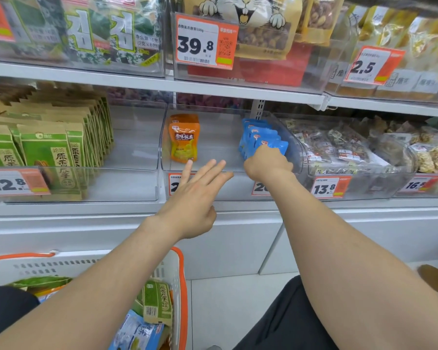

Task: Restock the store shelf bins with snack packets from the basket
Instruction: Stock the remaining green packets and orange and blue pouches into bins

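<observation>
Inside the clear plastic bin (220,147), the right hand (267,162) is gripping glossy blue packets (259,137), the left hand (197,198) hovering splay-fingered.

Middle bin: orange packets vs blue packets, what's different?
Orange packets stand at the left of the clear bin, only a couple deep; blue packets form a longer row at its right. The right hand grips the front of the blue packets; nothing touches the orange ones, and the left hand is open nearby. Both stand in that one bin.
</observation>
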Demonstrator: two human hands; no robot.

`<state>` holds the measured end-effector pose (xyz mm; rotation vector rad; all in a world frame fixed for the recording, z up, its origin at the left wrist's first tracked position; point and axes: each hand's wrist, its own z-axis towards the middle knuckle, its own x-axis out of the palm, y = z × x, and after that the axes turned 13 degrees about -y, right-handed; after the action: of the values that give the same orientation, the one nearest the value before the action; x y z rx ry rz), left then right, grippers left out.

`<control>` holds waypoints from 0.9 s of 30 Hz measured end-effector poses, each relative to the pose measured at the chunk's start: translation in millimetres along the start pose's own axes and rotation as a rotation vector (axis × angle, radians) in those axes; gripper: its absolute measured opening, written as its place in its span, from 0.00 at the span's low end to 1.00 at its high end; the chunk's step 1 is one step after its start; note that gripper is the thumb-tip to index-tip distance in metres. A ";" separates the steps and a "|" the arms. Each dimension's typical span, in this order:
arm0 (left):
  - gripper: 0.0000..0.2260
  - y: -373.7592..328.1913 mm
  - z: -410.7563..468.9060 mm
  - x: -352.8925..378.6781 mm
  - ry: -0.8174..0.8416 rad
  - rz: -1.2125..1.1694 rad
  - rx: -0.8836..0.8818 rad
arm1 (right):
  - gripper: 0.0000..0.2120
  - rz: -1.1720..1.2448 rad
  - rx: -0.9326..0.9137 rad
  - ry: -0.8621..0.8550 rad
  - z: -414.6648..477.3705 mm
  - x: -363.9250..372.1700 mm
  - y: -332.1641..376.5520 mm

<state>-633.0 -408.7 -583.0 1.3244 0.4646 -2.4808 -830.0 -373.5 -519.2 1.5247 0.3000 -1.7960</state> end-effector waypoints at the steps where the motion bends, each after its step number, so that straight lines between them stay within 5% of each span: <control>1: 0.34 1.2 -3.5 0.7 -0.035 0.019 0.022 | 0.16 -0.015 -0.068 -0.063 -3.8 0.5 4.5; 7: 0.09 21.2 -35.3 -7.4 -0.300 0.156 0.120 | 0.09 0.192 -0.501 -0.373 -53.5 -9.3 60.2; 14: 0.11 61.1 -90.9 -19.6 0.457 0.251 -0.269 | 0.04 0.050 -0.957 0.133 -138.1 11.8 104.3; 19: 0.14 89.7 -132.0 -14.9 0.881 0.253 -0.420 | 0.14 -0.220 -1.136 0.530 -170.7 55.2 112.8; 22: 0.17 104.4 -149.0 -11.2 0.987 0.268 -0.453 | 0.03 -0.438 -1.246 0.666 -194.1 93.1 109.8; 27: 0.15 110.4 -150.5 -12.8 0.960 0.208 -0.461 | 0.27 -0.607 -1.511 0.765 -231.5 151.5 101.4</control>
<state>-470.1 -445.5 -667.3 2.1140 0.9544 -1.3099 -591.3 -361.0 -691.5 0.8277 2.0641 -0.6571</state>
